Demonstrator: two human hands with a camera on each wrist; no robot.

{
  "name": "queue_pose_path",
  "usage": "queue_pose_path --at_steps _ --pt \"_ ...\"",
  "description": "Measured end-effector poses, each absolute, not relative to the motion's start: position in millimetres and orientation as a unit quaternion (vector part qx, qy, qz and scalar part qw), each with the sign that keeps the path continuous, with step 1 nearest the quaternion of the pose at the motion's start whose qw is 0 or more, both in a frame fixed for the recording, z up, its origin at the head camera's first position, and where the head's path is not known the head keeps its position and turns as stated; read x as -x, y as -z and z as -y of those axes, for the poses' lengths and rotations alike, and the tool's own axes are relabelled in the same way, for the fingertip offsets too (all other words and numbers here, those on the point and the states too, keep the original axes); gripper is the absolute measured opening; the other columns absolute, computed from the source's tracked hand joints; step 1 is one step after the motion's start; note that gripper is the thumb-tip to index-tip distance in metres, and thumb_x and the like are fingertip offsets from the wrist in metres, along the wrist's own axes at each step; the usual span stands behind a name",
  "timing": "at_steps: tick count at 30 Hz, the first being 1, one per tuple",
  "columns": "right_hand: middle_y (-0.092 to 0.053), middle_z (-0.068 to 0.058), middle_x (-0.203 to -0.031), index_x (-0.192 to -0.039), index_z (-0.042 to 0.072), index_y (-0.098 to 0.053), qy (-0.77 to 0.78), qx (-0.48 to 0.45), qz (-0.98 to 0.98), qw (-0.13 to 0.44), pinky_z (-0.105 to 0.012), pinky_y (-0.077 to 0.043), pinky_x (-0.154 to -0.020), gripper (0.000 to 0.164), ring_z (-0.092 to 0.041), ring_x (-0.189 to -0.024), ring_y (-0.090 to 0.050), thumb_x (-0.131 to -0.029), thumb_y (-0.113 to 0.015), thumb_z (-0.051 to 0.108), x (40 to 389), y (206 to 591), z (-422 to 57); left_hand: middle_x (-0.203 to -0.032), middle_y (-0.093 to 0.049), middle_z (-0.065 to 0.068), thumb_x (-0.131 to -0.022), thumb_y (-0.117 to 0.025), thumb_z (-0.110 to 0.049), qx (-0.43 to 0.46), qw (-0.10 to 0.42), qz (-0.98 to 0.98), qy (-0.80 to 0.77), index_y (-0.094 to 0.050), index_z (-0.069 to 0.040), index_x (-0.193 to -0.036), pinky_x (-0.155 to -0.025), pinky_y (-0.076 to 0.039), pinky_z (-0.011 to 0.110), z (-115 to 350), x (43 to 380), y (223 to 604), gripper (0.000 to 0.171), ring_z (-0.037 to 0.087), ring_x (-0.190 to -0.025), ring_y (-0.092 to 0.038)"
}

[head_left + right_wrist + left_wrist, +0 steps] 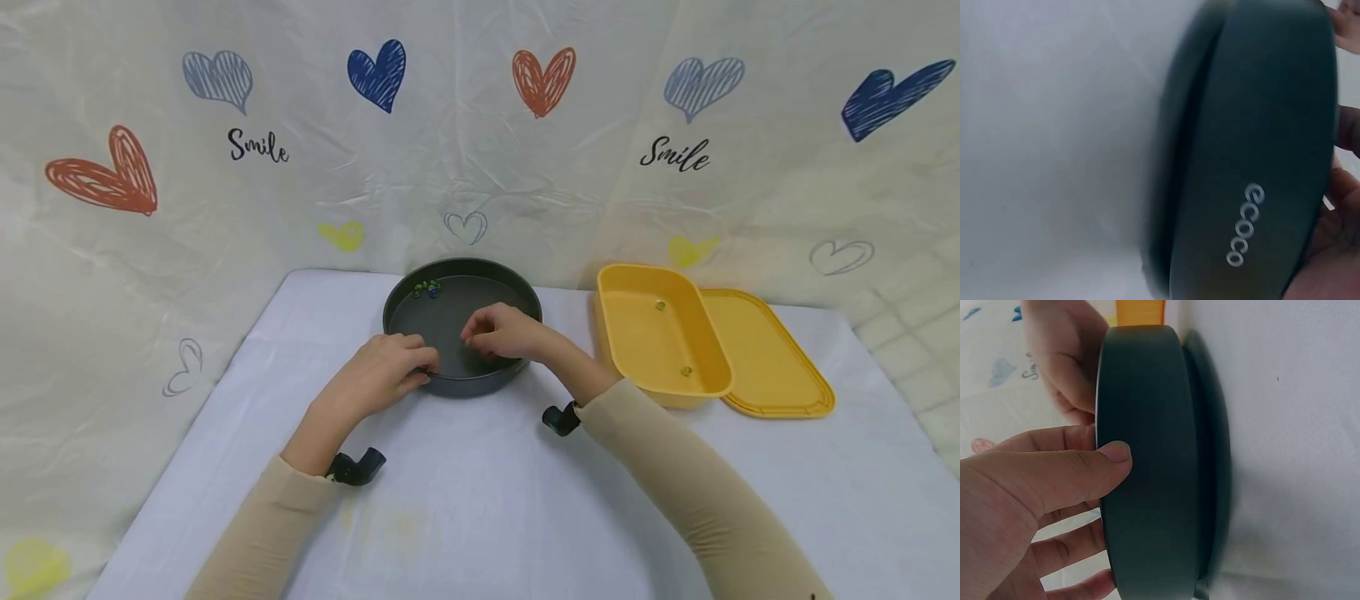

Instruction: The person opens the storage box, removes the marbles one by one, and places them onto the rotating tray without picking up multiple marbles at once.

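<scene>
A dark green round tray [480, 386] with a raised wall stands on the cloth; the right wrist view shows "ecoco" on its side. My left hand [386, 371] grips its near-left rim. In the left wrist view the thumb [1115, 453] lies on the outer wall and the other fingers reach over the rim. Several small green and blue glass marbles [427, 289] lie together at the tray's far left. Over the tray's right half hangs my right hand [506, 332], fingers bent and tips close together. Whether anything is between those fingertips is hidden.
Right of the tray stands a yellow box [652, 333] with two small yellowish marbles [660, 306] inside, well apart. Its yellow lid [772, 358] lies flat against the box's right side. A white cloth [465, 517] covers the table, and a sheet printed with hearts hangs behind.
</scene>
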State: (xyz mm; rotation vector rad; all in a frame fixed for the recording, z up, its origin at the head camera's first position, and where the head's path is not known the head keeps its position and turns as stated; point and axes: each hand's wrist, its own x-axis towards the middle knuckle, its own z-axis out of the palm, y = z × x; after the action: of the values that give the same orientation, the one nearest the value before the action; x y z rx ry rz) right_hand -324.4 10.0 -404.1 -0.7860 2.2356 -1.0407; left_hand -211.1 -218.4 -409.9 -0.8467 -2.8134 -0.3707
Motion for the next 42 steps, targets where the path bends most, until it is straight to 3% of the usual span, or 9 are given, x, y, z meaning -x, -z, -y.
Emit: queue_pose_path --at_steps 12,31,38,42 --pt "-0.073 -0.003 -0.088 -0.103 0.013 -0.072 0.278 0.312 -0.874 0.248 -0.028 -0.052 -0.067 0.013 -0.015 -0.071 -0.065 -0.097 -0.063 0.02 325.0 410.4 -1.3 -0.088 -0.062 -0.01 -0.085 -0.08 -0.016 0.288 0.09 0.946 0.121 -0.071 -0.025 -0.096 -0.072 -0.05 0.032 218.1 210.7 409.6 0.016 0.013 -0.077 -0.061" --pt "-0.07 -0.002 -0.088 -0.103 0.016 -0.072 0.299 0.315 -0.872 0.227 -0.029 -0.052 -0.066 0.011 -0.017 -0.072 -0.065 -0.096 -0.064 0.021 321.3 399.9 -6.2 -0.089 -0.064 -0.008 -0.085 -0.08 -0.016 0.286 0.085 0.947 0.122 -0.072 -0.024 -0.097 -0.073 -0.051 0.033 217.9 210.2 406.2 0.016 0.013 -0.077 -0.062" --pt "-0.07 -0.008 -0.104 -0.114 0.007 -0.068 0.375 0.306 -0.857 0.178 -0.032 -0.056 -0.076 0.022 -0.021 -0.086 -0.065 -0.097 -0.063 0.019 319.6 382.9 -31.6 -0.09 -0.064 -0.009 -0.085 -0.08 -0.013 0.289 0.085 0.945 0.129 -0.072 -0.024 -0.097 -0.074 -0.051 0.031 218.8 211.2 407.1 0.018 0.012 -0.08 -0.063" --pt "-0.067 -0.005 -0.108 -0.112 0.01 -0.067 0.397 0.282 -0.861 0.149 -0.033 -0.057 -0.082 0.018 -0.024 -0.095 -0.065 -0.097 -0.063 0.019 321.1 373.2 -56.2 -0.091 -0.065 -0.008 -0.085 -0.08 -0.012 0.293 0.091 0.943 0.129 -0.073 -0.023 -0.097 -0.074 -0.052 0.032 218.5 210.8 407.8 0.018 0.013 -0.081 -0.064"
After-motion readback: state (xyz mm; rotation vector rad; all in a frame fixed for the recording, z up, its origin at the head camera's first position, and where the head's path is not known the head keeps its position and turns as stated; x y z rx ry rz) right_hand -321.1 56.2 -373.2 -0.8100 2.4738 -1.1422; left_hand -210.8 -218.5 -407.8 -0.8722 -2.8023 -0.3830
